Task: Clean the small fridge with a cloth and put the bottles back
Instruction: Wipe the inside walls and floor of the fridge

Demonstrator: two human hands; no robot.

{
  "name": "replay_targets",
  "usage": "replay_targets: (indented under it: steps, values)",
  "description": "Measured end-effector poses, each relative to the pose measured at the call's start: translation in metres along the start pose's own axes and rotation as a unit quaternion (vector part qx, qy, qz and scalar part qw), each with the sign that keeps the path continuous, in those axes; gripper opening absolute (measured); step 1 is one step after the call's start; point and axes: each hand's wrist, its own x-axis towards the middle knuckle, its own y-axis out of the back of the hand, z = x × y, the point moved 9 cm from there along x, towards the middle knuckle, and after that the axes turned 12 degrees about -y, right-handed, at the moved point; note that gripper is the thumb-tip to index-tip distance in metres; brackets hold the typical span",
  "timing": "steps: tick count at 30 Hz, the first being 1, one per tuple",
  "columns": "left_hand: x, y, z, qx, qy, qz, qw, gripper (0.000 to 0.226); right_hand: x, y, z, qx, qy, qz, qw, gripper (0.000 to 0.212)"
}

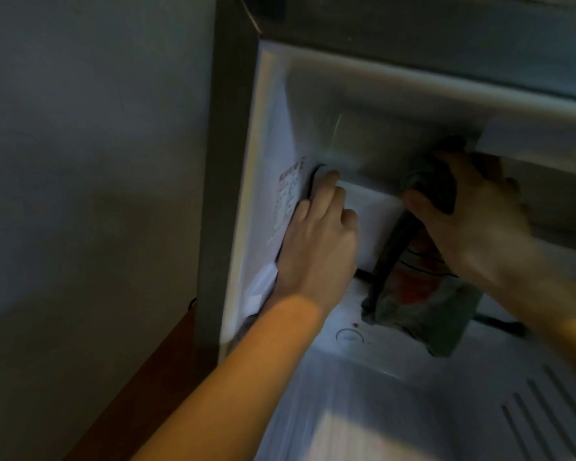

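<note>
I look into the open small fridge (273,134), whose white inside is dimly lit. My left hand (316,247) is by the left inner wall, its fingers curled over the edge of a white flap (373,221) at the back. Up at the right, my right hand (473,221) grips a dark cloth (423,311) and presses it under the upper compartment's edge. The rest of the cloth hangs down, showing an orange and green pattern. No bottles are in view.
A label sticker (288,197) is on the left inner wall. The fridge floor (379,410) has a round drain mark (349,336) and raised ribs (546,410) at the right. The fridge stands on a wooden surface (140,394) beside a grey wall (80,161).
</note>
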Motion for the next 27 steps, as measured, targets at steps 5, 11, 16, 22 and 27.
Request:
replay_targets:
  steps: [5,11,16,22,27]
  values:
    - [0.002,-0.003,0.0,0.016,-0.004,-0.001,1.0,0.043,-0.011,0.004,-0.046,0.112,0.152,0.071,0.979,0.043]
    - [-0.005,-0.02,-0.011,0.081,-0.013,-0.091,0.993,0.039,0.002,-0.023,-0.111,-0.028,0.254,0.103,0.961,0.044]
    - [-0.004,-0.013,0.001,0.075,-0.043,-0.071,0.994,0.028,0.002,-0.016,-0.066,-0.103,0.209,0.092,0.968,0.051]
    - [-0.002,-0.003,0.009,0.079,-0.063,-0.035,0.994,0.016,-0.002,0.012,0.025,-0.069,0.1,0.126,0.985,0.07]
    - [-0.001,0.008,0.041,0.001,-0.071,0.055,0.996,0.034,-0.009,0.018,0.072,0.003,-0.015,0.23,0.973,0.047]
